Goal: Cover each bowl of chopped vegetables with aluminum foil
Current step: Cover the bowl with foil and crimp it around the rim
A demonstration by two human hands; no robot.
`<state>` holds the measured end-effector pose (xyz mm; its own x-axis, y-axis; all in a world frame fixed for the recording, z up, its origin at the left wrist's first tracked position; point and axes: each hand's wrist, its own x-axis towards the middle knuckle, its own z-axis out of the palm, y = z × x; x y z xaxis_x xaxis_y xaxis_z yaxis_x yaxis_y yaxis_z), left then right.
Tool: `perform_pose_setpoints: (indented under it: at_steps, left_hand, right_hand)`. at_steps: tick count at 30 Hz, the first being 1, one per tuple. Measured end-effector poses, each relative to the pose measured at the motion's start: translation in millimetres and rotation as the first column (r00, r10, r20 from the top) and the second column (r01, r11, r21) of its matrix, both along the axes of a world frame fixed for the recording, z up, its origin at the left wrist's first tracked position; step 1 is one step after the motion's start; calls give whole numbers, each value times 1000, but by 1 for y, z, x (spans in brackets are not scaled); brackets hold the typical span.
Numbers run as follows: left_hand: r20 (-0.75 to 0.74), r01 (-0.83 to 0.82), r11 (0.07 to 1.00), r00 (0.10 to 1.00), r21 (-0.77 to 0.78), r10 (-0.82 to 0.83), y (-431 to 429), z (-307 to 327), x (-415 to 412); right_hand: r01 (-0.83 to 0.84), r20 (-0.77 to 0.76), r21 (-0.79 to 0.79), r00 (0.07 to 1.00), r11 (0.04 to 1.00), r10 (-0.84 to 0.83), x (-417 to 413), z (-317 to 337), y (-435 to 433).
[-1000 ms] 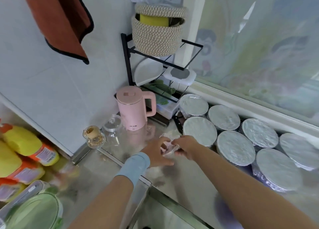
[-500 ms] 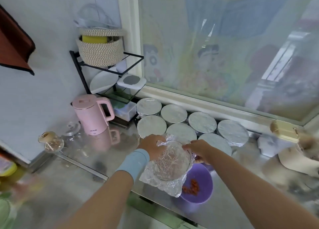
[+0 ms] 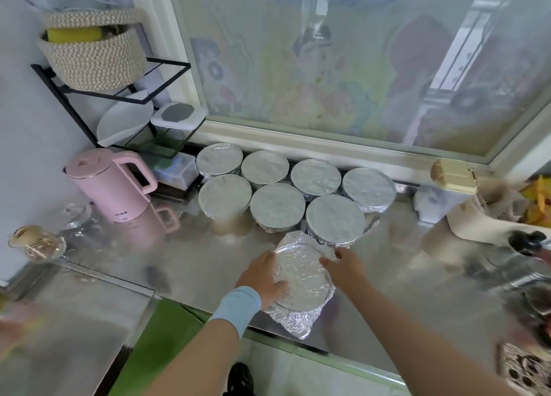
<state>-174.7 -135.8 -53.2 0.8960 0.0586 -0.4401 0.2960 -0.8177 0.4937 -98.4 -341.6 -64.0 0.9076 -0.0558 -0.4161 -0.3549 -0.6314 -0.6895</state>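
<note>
A sheet of aluminum foil (image 3: 301, 279) lies over a bowl near the steel counter's front edge, its loose edges crumpled at the near side; the bowl under it is hidden. My left hand (image 3: 262, 279), with a blue wristband, grips the foil at the bowl's left rim. My right hand (image 3: 343, 267) presses and curls on the foil at the right rim. Several foil-covered bowls (image 3: 277, 207) stand in two rows behind, below the window.
A pink kettle (image 3: 110, 187) stands at the left, in front of a black wire rack (image 3: 119, 97) carrying a woven basket. Glass jars (image 3: 38, 243) sit far left. A cream appliance (image 3: 477, 216) and dark items crowd the right. The steel counter (image 3: 193, 261) shows bare between kettle and bowls.
The view swung right. Both hands carried the foil sheet from beside the kettle and lowered it onto the purple bowl, which it now hides.
</note>
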Motion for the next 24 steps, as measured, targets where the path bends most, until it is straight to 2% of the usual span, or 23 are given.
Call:
perform_pose_setpoints:
  at_steps: [2, 4, 6, 7, 9, 12, 14, 19, 24]
  left_hand:
    - [4, -18, 1000, 1000, -14, 18, 1, -9, -2]
    - [30, -9, 1000, 1000, 2, 9, 0, -15, -5]
    - [102, 44, 989, 993, 144, -59, -3, -20, -9]
    - [150, 70, 970, 983, 232, -107, -5, -20, -10]
    - [220, 101, 946, 960, 307, -174, -11, -18, -8]
    - [230, 223, 913, 922, 341, -311, -21, -17, 4]
    - [204, 285, 884, 903, 371, -377, -24, -19, 13]
    - [179, 234, 925, 939, 300, -295, -22, -35, 22]
    - [219, 132, 975, 961, 181, -171, -23, -38, 31]
  right_hand:
    - [-24, 56, -89, 998, 996, 29, -6, -6, 7]
    - [-63, 190, -325, 973, 944, 131, -16, -8, 10]
    - [-69, 342, -550, 891, 833, 300, -23, -12, 9]
    - [-82, 383, -596, 845, 798, 373, -25, -12, 9]
    - [-155, 402, -622, 778, 767, 483, -25, -19, 9]
    - [-311, 369, -554, 740, 772, 562, -25, -25, 17]
    - [-361, 315, -499, 771, 788, 553, -26, -27, 21]
    - [-313, 214, -299, 898, 901, 383, -29, -27, 28]
    - [-183, 236, -71, 952, 981, 195, -28, -39, 29]
